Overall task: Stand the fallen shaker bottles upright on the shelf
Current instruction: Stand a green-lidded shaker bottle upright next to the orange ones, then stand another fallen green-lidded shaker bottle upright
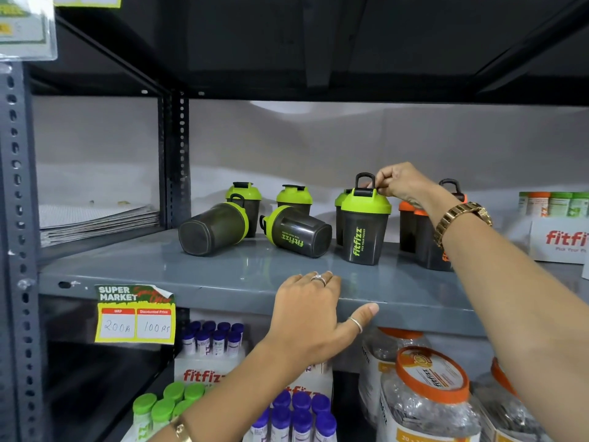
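Observation:
Two dark shaker bottles with green lids lie on their sides on the grey shelf (134, 275): one (212, 228) at the left with its base toward me, one (298, 231) in the middle. A third green-lidded shaker (365, 228) stands upright to their right. My right hand (400, 183) pinches the black carry loop on its lid. Two more green-lidded shakers (243, 194) (294, 196) stand behind the fallen ones. My left hand (307, 317) grips the shelf's front edge, fingers on top, thumb underneath.
Orange-lidded shakers (411, 224) stand behind my right wrist. A white fitfizz box (557, 239) with tubes sits far right. Folded papers (95, 218) lie in the left bay. Below are tube packs (210, 342) and clear jars (427, 397). A price tag (135, 314) hangs on the shelf's front edge.

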Demonstrator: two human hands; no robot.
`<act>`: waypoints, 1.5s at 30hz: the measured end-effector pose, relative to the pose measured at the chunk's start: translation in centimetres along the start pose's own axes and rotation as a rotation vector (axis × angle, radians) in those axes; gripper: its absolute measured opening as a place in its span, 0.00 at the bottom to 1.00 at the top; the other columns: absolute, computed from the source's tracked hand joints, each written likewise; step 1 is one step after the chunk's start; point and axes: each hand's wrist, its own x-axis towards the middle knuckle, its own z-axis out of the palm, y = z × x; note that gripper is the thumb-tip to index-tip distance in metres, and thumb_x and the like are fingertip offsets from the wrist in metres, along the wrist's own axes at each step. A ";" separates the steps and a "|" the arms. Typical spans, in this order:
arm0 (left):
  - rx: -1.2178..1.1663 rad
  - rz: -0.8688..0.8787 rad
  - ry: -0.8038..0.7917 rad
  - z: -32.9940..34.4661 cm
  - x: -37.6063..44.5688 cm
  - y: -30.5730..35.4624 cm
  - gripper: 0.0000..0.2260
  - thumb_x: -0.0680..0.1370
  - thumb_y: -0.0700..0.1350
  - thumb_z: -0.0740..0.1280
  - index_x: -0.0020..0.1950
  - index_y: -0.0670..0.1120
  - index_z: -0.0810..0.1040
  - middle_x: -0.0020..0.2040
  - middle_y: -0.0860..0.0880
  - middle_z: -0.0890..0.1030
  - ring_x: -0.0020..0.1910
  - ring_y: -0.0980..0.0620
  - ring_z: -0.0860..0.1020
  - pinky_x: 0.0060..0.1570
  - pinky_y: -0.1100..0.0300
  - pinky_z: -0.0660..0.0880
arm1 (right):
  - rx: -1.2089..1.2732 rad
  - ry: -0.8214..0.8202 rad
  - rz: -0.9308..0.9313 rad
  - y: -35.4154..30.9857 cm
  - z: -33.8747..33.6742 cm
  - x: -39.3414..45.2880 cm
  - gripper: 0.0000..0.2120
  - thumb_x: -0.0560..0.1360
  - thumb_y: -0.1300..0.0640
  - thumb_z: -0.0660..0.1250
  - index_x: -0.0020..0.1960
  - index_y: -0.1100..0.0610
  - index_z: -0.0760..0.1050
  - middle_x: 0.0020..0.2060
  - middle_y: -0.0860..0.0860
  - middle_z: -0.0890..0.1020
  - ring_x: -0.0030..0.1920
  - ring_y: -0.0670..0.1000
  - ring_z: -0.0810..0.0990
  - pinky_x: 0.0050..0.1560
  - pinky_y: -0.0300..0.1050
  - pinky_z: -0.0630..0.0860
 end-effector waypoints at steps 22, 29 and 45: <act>0.082 0.098 -0.085 -0.5 -0.3 -1.1 0.31 0.73 0.66 0.47 0.51 0.42 0.75 0.47 0.45 0.81 0.47 0.44 0.77 0.47 0.52 0.72 | -0.068 0.479 -0.237 -2.3 0.6 -1.8 0.26 0.68 0.77 0.51 0.59 0.63 0.78 0.57 0.58 0.82 0.59 0.54 0.79 0.60 0.37 0.73; 0.178 0.082 -0.134 -2.1 -1.4 -3.3 0.30 0.74 0.63 0.49 0.49 0.40 0.77 0.45 0.42 0.83 0.44 0.43 0.80 0.42 0.51 0.76 | -0.530 0.308 -0.489 -5.3 3.4 -3.5 0.20 0.75 0.67 0.56 0.65 0.62 0.72 0.58 0.62 0.79 0.61 0.61 0.74 0.58 0.50 0.71; 0.212 -0.031 -0.181 -4.6 -3.4 -8.5 0.35 0.73 0.65 0.42 0.63 0.42 0.70 0.62 0.43 0.76 0.61 0.45 0.72 0.58 0.52 0.66 | -0.753 -0.336 0.069 -6.2 13.0 -1.6 0.33 0.64 0.41 0.73 0.61 0.61 0.73 0.62 0.57 0.77 0.60 0.59 0.76 0.51 0.46 0.72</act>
